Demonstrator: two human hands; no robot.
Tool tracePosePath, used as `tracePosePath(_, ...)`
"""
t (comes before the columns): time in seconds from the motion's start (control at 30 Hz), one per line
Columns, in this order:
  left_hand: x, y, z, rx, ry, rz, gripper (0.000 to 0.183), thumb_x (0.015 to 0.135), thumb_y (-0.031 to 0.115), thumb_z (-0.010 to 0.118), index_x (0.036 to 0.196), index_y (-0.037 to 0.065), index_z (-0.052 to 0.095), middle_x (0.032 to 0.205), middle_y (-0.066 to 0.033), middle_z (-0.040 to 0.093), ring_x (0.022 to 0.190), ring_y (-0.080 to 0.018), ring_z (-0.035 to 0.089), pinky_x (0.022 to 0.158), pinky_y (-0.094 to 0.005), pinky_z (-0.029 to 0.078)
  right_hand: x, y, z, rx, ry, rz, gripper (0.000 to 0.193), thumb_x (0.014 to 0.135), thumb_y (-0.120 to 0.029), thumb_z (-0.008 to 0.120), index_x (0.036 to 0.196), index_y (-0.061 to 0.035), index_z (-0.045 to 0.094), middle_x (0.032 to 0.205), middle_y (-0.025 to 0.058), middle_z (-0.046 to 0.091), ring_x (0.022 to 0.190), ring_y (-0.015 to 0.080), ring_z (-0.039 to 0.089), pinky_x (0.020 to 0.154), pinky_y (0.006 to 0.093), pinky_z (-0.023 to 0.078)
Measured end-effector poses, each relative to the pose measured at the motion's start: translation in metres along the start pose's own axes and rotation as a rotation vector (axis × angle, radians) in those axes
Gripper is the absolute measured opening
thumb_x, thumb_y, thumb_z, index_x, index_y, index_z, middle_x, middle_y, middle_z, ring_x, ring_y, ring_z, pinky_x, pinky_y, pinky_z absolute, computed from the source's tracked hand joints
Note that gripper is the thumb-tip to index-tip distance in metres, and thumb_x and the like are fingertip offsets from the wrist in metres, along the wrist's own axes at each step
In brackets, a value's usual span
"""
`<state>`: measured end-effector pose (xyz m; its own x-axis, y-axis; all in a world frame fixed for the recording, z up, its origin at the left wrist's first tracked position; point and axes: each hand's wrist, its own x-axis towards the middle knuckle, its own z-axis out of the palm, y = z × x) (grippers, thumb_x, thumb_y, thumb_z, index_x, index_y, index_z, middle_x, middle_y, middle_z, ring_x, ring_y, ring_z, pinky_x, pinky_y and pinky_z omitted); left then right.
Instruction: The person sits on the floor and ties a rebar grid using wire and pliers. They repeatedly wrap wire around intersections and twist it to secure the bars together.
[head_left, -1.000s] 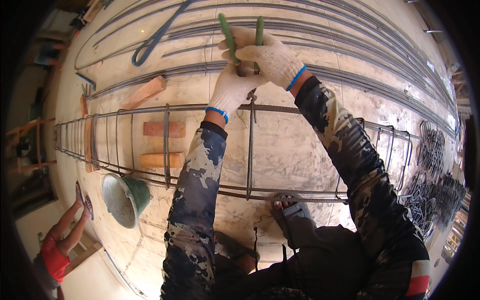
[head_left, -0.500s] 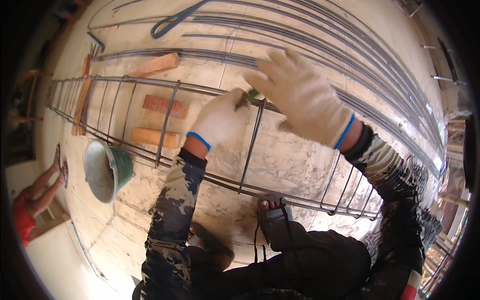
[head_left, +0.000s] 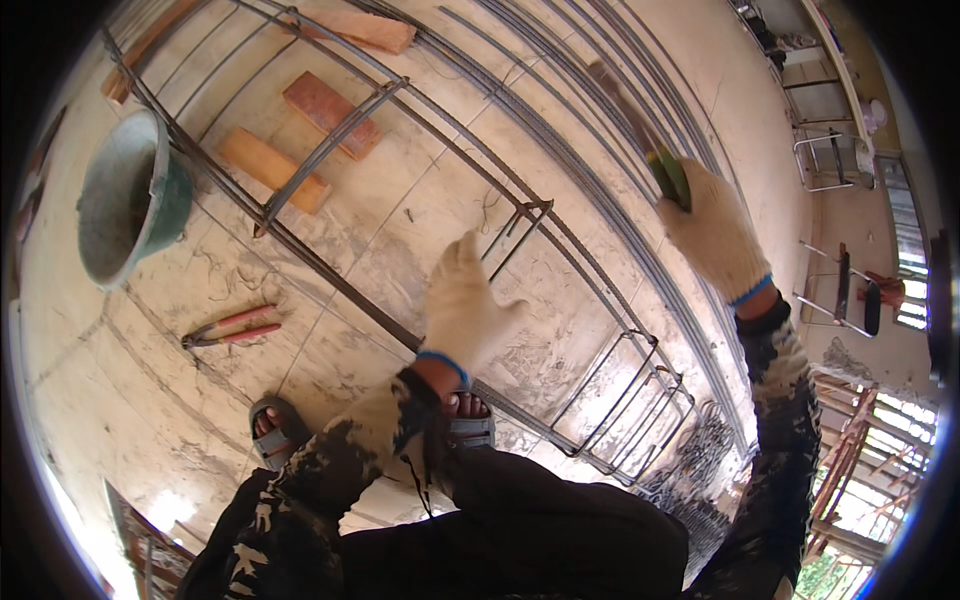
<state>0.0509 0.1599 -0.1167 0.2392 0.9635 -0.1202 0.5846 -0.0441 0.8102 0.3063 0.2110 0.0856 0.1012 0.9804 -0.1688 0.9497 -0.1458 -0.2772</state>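
Note:
My right hand (head_left: 715, 225), in a cream glove with a blue cuff, is closed round a green-handled tool (head_left: 668, 178). The tool's long brownish-grey end (head_left: 622, 102) points away over the loose bars; its exact kind does not show clearly. My left hand (head_left: 467, 305), gloved alike, is open with the thumb spread. It hovers above the near side of a long rebar cage (head_left: 335, 283), with nothing in it. A square stirrup (head_left: 520, 235) of the cage lies just beyond its fingers.
Long loose steel bars (head_left: 560, 130) lie beyond the cage. A red brick (head_left: 332, 113) and an orange wooden block (head_left: 275, 168) sit within it. At left stand a green bucket (head_left: 125, 200) and red-handled pliers (head_left: 232, 325). Several stirrups (head_left: 700, 450) are piled at right.
The green-handled tool was at my left hand and is now in my right, farther out over the loose bars. My left hand has opened. The view has turned rightward.

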Motion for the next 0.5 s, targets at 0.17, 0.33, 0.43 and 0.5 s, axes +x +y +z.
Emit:
tracePosePath(0.17, 0.024, -0.057, 0.031, -0.026, -0.498, -0.091, 0.086, 0.094, 0.031, 0.072, 0.163, -0.011, 0.043, 0.137, -0.0395, 0.07, 0.128, -0.052, 0.07, 0.108, -0.0524, 0.058, 0.043, -0.015, 0.024, -0.139, -0.567, 0.257, 0.037, 0.096, -0.003, 0.07, 0.133, 0.0025, 0.072, 0.09, 0.0155, 0.077, 0.069, 0.021, 0.077, 0.062, 0.0352, 0.065)
tracePosePath(0.33, 0.024, -0.053, 0.011, 0.002, -0.56, -0.147, 0.078, 0.095, 0.025, 0.063, 0.163, -0.01, 0.044, 0.13, -0.0371, 0.073, 0.122, -0.052, 0.072, 0.106, -0.0563, 0.057, 0.078, -0.039, 0.021, -0.249, -0.471, 0.046, 0.058, 0.096, 0.0, 0.066, 0.154, -0.0032, 0.066, 0.083, 0.0141, 0.075, 0.061, 0.0174, 0.074, 0.06, 0.0346, 0.065)
tracePosePath(0.43, 0.022, -0.045, 0.008, 0.005, -0.543, -0.146, 0.077, 0.094, 0.025, 0.062, 0.162, -0.009, 0.046, 0.128, -0.0366, 0.074, 0.12, -0.0512, 0.073, 0.105, -0.0578, 0.057, 0.088, -0.027, 0.051, -0.313, -0.072, -0.222, 0.064, 0.096, -0.004, 0.068, 0.16, -0.0066, 0.06, 0.097, 0.0177, 0.08, 0.079, 0.0262, 0.079, 0.075, 0.041, 0.066)
tracePosePath(0.5, 0.02, -0.049, 0.008, 0.017, -0.529, -0.15, 0.078, 0.094, 0.025, 0.063, 0.162, -0.009, 0.045, 0.128, -0.0366, 0.074, 0.12, -0.0508, 0.073, 0.105, -0.0578, 0.057, 0.105, -0.022, 0.07, -0.645, -0.356, -0.299, 0.072, 0.095, -0.021, 0.076, 0.164, -0.0105, 0.057, 0.122, 0.025, 0.079, 0.102, 0.0327, 0.082, 0.097, 0.0492, 0.064)
